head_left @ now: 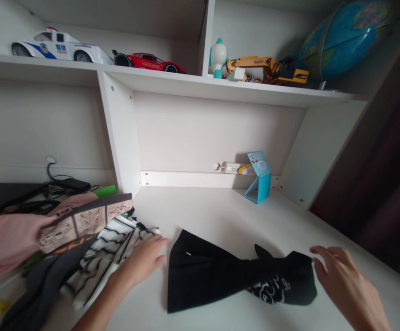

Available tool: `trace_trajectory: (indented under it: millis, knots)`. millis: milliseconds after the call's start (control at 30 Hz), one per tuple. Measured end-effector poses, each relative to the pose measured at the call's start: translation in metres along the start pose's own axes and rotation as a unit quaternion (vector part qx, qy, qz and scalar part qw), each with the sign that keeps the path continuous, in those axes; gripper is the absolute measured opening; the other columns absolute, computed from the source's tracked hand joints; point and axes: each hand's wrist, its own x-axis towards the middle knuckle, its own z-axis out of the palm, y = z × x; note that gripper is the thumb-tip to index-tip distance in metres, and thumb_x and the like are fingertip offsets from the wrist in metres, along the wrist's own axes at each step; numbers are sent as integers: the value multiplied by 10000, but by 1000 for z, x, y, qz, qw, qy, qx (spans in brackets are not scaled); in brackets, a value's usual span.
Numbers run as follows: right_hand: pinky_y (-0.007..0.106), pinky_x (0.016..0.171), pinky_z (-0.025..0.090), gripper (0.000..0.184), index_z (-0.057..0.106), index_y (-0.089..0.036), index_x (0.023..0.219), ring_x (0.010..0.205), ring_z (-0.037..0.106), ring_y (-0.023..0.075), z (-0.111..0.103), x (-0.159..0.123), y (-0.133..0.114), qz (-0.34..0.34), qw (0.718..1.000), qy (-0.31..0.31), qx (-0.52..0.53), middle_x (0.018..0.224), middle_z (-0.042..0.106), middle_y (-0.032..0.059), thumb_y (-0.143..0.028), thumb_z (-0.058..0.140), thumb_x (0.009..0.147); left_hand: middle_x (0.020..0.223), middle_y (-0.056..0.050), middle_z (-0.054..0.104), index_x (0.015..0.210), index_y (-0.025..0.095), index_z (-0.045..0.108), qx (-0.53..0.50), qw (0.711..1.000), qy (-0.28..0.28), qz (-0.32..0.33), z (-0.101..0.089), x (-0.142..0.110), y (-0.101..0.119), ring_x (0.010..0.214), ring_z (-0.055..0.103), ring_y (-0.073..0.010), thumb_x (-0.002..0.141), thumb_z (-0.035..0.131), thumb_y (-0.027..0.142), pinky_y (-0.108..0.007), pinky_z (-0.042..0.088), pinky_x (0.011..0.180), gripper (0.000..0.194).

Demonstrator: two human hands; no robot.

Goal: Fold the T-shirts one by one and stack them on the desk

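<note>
Clothes at far left: a pink garment (10, 239), a dark grey garment (39, 294) with a patterned panel, and a black-and-white striped garment (96, 262) lie heaped on the white table (141, 310).
My left hand (146, 257): released, fingers loosely curved, over the striped garment's edge in this view and just beside the black garment's left end; I cannot tell whether it touches the stripes.
Black garment (200, 271): on the table between my hands, its left end wide and flat, its middle narrowed, its right part bunched, with white lettering and a small flap sticking up.
Step in hand: I seem to be laying out or straightening this black garment, which does not lie evenly.
Next move: taking hold would call for closing finger and thumb on an edge, then spreading the narrowed part.
Blue folded card stand (263, 186): behind the black garment, near the back panel.
My right hand (340, 273): no grip visible, fingers parted at the garment's right end; contact is unclear.
</note>
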Motion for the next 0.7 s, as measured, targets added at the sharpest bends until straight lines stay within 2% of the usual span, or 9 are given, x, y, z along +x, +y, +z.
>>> trace_trajectory:
  millis: [100, 167, 233, 267, 333, 400, 500, 633, 700]
  knots:
    - [377, 793, 491, 326, 628, -186, 957, 930, 589, 245, -2, -8, -62, -163, 983, -24, 82, 1006, 618, 118, -338, 366, 836, 1326, -47, 428, 1224, 271, 477, -45, 989, -33, 138, 12, 14, 30, 1200, 400, -202, 756, 498, 115, -322, 319, 981, 494]
    - [351, 888, 454, 323, 588, -215, 1099, 1059, 534, 227, 0, -19, -106, -299, 936, -128, 133, 1151, 578, 90, -296, 464, 812, 1223, -59, 511, 1161, 249, 531, -31, 985, -31, 169, 19, 27, 40, 1108, 482, -209, 741, 487, 78, -313, 367, 924, 456]
    - [382, 917, 434, 470, 513, -227, 1211, 1106, 501, 252, 4, -33, -140, -389, 888, -207, 132, 1231, 530, 79, -255, 568, 745, 1059, -68, 579, 1043, 211, 595, -14, 985, -19, 170, 21, 41, 43, 962, 556, -207, 737, 493, 84, -293, 415, 831, 346]
    - [399, 911, 436, 532, 488, -218, 1238, 1096, 506, 268, 8, -39, -151, -403, 880, -223, 116, 1227, 533, 88, -230, 598, 717, 995, -66, 592, 984, 198, 614, -9, 986, -14, 168, 20, 47, 43, 899, 573, -201, 737, 504, 99, -284, 425, 792, 288]
    - [402, 863, 466, 581, 478, -180, 1250, 1013, 557, 284, 15, -47, -163, -391, 891, -217, 79, 1141, 588, 115, -212, 630, 691, 904, -57, 604, 883, 183, 636, -12, 986, -22, 165, 16, 56, 38, 811, 583, -190, 720, 549, 143, -268, 431, 737, 189]
    - [369, 791, 501, 584, 481, -144, 1247, 912, 603, 277, 21, -52, -164, -376, 904, -196, 57, 1027, 632, 127, -273, 643, 701, 852, -45, 617, 831, 181, 652, -37, 983, -53, 173, 9, 62, 31, 770, 585, -176, 702, 579, 181, -245, 430, 704, 148]
    - [287, 644, 522, 495, 498, -148, 1226, 715, 647, 215, 29, -55, -159, -377, 909, -171, 57, 850, 664, 83, -341, 572, 777, 827, -25, 644, 835, 193, 671, -92, 972, -113, 185, -1, 66, 19, 724, 589, -144, 708, 519, 149, -203, 426, 646, 202]
    - [230, 478, 445, 453, 496, -168, 1196, 525, 627, 172, 41, -58, -166, -342, 929, -142, 15, 687, 649, 13, -156, 567, 749, 886, -11, 665, 912, 212, 665, -140, 955, -182, 188, -4, 69, 9, 768, 601, -138, 641, 456, 57, -181, 433, 627, 376]
    - [225, 464, 408, 351, 567, -193, 1044, 531, 630, 174, 40, -56, -174, -323, 933, -156, 7, 671, 645, -1, -59, 529, 722, 929, -18, 659, 915, 214, 665, -114, 958, -181, 189, -1, 70, 11, 809, 602, -157, 577, 512, 54, -185, 440, 632, 404]
